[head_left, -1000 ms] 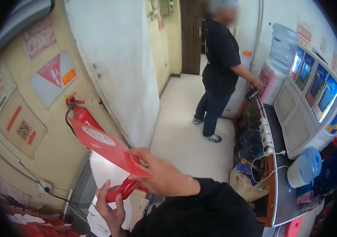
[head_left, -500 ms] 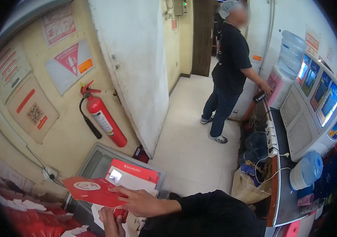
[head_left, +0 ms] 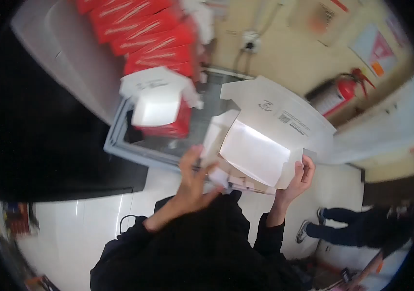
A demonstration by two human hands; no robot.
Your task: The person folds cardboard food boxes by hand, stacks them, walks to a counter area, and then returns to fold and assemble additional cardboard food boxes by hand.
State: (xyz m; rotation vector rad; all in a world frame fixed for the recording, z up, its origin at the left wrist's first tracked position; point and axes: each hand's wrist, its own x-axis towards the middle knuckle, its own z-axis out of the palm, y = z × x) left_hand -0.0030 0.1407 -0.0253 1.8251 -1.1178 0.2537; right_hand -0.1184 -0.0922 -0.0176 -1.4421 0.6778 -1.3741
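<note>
Half a second ago the hands held red card low in the frame; now the view has swung round and an open carton (head_left: 255, 150) sits just right of centre, white inside facing up, its lid raised behind. If it is the same card, the folding looks partway along, with the side flaps lifted but the front edge too blurred to judge. The right hand (head_left: 301, 178) grips the carton's right corner. The left hand (head_left: 192, 184) has its fingers spread at the near left flap; whether they touch it, I cannot tell. Left of centre, another opened carton (head_left: 156, 111) stands by the rim of a grey tub (head_left: 141, 158), below red boxes (head_left: 146, 36) at upper left.
</note>
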